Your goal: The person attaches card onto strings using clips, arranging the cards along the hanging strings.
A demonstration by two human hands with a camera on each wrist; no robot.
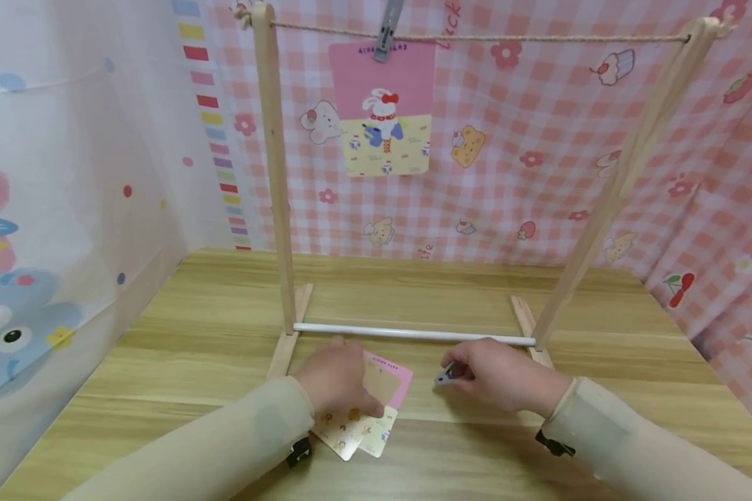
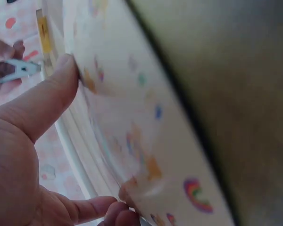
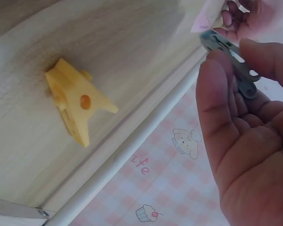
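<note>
My left hand (image 1: 335,379) grips two overlapping cards low over the table, thumb on one face. One is a pink-and-yellow card (image 1: 403,379); the other is a cream card (image 1: 343,443) with small pictures, seen blurred and close in the left wrist view. To the right, my right hand (image 1: 504,376) pinches a grey clothespin (image 3: 226,52) between thumb and fingers, its tip pointing toward the cards but apart from them. A yellow clothespin (image 3: 80,101) lies on the table in the right wrist view; in the head view it cannot be seen.
A wooden frame (image 1: 276,167) stands before me, with a white rod (image 1: 413,333) across its base. Along its top runs a rope (image 1: 539,39), where another grey clothespin (image 1: 386,31) holds a hanging pink-and-yellow rabbit card (image 1: 385,142). Patterned cloth (image 1: 507,139) covers the back.
</note>
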